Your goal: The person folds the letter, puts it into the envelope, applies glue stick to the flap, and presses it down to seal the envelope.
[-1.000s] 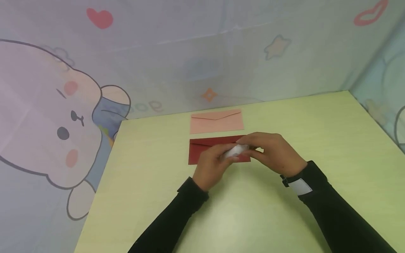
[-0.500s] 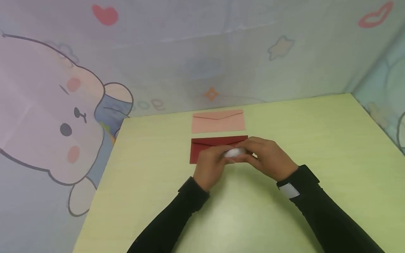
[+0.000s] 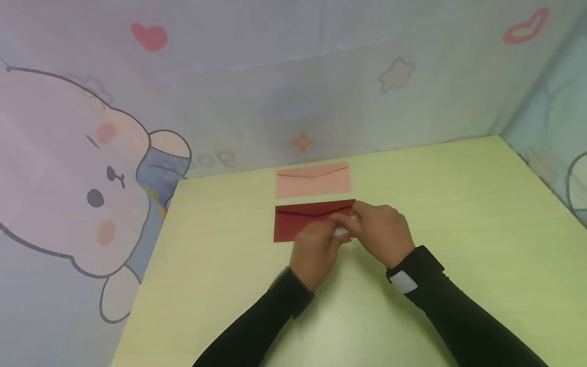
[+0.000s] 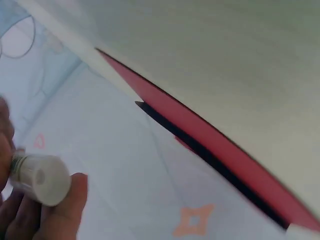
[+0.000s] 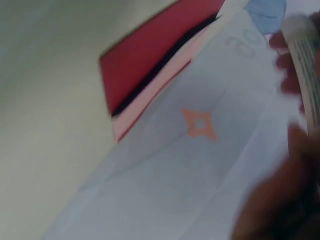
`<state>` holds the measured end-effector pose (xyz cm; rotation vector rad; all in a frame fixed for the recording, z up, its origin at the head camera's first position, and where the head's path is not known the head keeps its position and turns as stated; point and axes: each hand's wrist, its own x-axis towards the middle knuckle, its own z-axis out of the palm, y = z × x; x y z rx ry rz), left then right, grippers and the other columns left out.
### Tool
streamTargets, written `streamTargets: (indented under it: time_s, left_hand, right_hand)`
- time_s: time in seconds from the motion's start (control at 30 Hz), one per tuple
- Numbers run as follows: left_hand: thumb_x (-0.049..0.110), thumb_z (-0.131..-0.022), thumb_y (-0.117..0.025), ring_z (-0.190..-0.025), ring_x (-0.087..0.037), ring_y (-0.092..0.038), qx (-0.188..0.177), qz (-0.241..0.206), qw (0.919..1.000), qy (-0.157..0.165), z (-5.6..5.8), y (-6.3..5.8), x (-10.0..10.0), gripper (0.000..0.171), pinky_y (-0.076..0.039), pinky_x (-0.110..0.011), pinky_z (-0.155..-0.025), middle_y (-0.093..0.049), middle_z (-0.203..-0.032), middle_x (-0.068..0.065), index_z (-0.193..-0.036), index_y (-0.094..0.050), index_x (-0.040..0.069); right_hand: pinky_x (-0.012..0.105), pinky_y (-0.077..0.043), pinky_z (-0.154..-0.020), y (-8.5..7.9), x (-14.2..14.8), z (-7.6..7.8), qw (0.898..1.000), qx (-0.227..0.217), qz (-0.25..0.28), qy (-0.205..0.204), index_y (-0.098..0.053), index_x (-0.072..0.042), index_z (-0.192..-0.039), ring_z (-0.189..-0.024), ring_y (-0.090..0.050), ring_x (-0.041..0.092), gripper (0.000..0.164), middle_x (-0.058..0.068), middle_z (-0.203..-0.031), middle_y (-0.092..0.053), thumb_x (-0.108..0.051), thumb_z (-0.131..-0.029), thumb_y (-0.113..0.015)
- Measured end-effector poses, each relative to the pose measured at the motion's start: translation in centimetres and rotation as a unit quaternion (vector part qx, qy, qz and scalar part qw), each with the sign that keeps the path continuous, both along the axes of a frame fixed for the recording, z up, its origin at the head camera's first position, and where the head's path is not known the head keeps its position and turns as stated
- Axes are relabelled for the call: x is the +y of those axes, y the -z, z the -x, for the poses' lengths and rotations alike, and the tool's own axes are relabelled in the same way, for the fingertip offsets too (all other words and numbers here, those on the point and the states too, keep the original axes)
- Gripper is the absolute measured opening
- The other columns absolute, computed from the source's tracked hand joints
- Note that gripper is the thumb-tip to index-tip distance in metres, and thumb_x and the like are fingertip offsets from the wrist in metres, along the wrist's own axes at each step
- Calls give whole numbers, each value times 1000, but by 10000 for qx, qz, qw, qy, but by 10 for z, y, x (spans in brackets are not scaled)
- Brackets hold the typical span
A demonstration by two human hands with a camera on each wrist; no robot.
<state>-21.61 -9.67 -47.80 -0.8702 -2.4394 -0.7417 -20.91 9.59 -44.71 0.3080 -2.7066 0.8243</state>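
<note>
Between both hands is a white glue stick (image 3: 341, 232), mostly covered by fingers in the head view. My left hand (image 3: 316, 250) grips it from the left, and my right hand (image 3: 385, 229) holds its other end, thumb and fingertips close to the left fingers. In the left wrist view the glue stick (image 4: 42, 177) shows a round white end and a strip of green print. The right wrist view has the glue stick (image 5: 306, 70) at its right edge, blurred. Beneath the hands lies a dark red envelope (image 3: 293, 227), flap side up, its right part overlapped by them.
A pink envelope (image 3: 293, 187) lies just behind the red one, also flap side up. Both are on a pale yellow-green table (image 3: 220, 265). A printed curtain (image 3: 247, 76) with a cartoon bear hangs along the back and left edges.
My right hand has turned and shifted left, closer to the left hand. More of the glue stick is now covered by fingers. The envelopes stay in place while the head view shifts slightly.
</note>
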Motion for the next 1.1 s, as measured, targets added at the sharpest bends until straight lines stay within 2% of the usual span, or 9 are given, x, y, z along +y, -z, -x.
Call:
streamTargets:
  time_s: [0.2, 0.33, 0.5, 0.63, 0.73, 0.83, 0.9, 1.0, 1.1]
  left_hand:
    - [17, -102, -85, -92, -17, -75, -2127, -481, 9748, 464, 18, -10, -19, 28, -59, -25, -82, -87, -110, -4, -129, -83, 11]
    - [15, -99, -88, -92, -15, -73, -2439, -656, 9656, 623, 22, -11, -23, 23, -58, -24, -83, -87, -108, -3, -122, -86, 11]
    - [15, -95, -93, -87, -12, -74, -2155, -821, 9706, 685, 16, -7, -15, 25, -57, -19, -79, -87, -104, -2, -119, -88, 12]
    - [18, -91, -96, -82, -13, -77, -957, -469, 9936, 376, 7, -4, -6, 30, -61, -23, -76, -88, -102, 0, -119, -87, 14]
    - [24, -90, -96, -85, -14, -82, -22, -289, 9994, 199, 3, -2, -1, 36, -66, -27, -77, -89, -104, 1, -122, -86, 14]
    - [28, -95, -92, -86, -17, -83, -354, -581, 9974, 253, 6, 0, 0, 38, -66, -28, -75, -89, -107, -2, -128, -83, 11]
    - [26, -103, -85, -95, -19, -85, -1573, -1195, 9795, 404, 12, 0, -2, 35, -67, -28, -82, -89, -115, -7, -134, -79, 9]
    - [21, -111, -76, -106, -22, -84, -3491, -2387, 9051, 446, 20, 1, -6, 32, -68, -32, -93, -87, -124, -16, -139, -75, 6]
    - [17, -112, -71, -111, -20, -83, -4394, -3021, 8446, 487, 27, 2, -6, 32, -68, -39, -102, -85, -125, -20, -140, -74, 1]
  right_hand:
    - [33, -61, -81, -9, 29, 6, 9829, 425, -284, -1772, -80, -21, -128, -90, -69, 8, 29, -9, -110, -80, -9, -102, -84]
    - [31, -65, -82, 0, 32, 8, 9601, 1336, -669, -2364, -75, -17, -122, -92, -70, 9, 27, -5, -106, -78, -7, -100, -86]
    - [27, -54, -64, 9, 31, 6, 9570, 1952, -1185, -1790, -66, -11, -103, -72, -56, 10, 31, -2, -83, -62, -40, -112, -73]
    - [26, -40, -60, 8, 22, 1, 9900, 705, -493, -1114, -62, -18, -82, -63, -46, 7, 41, -9, -68, -52, -40, -116, -64]
    - [29, -37, -62, 6, 14, -5, 9967, -434, 512, -453, -71, -20, -81, -63, -45, 11, 45, -10, -64, -47, -43, -117, -57]
    - [33, -42, -65, 6, 12, -7, 9866, -906, 1340, -214, -78, -14, -89, -67, -53, 17, 57, -3, -68, -56, -50, -121, -48]
    - [33, -47, -71, 8, 12, -6, 9807, -1039, 1603, -417, -79, -11, -101, -77, -59, 18, 51, 1, -81, -66, -50, -120, -52]
    - [32, -54, -79, 15, 8, -6, 9756, -1024, 1748, -847, -77, -11, -119, -91, -66, 18, 30, 5, -100, -76, -40, -115, -69]
    - [29, -57, -80, 24, 1, -7, 9756, -1017, 1725, -899, -76, -13, -130, -96, -71, 16, 31, 3, -103, -80, -32, -106, -83]
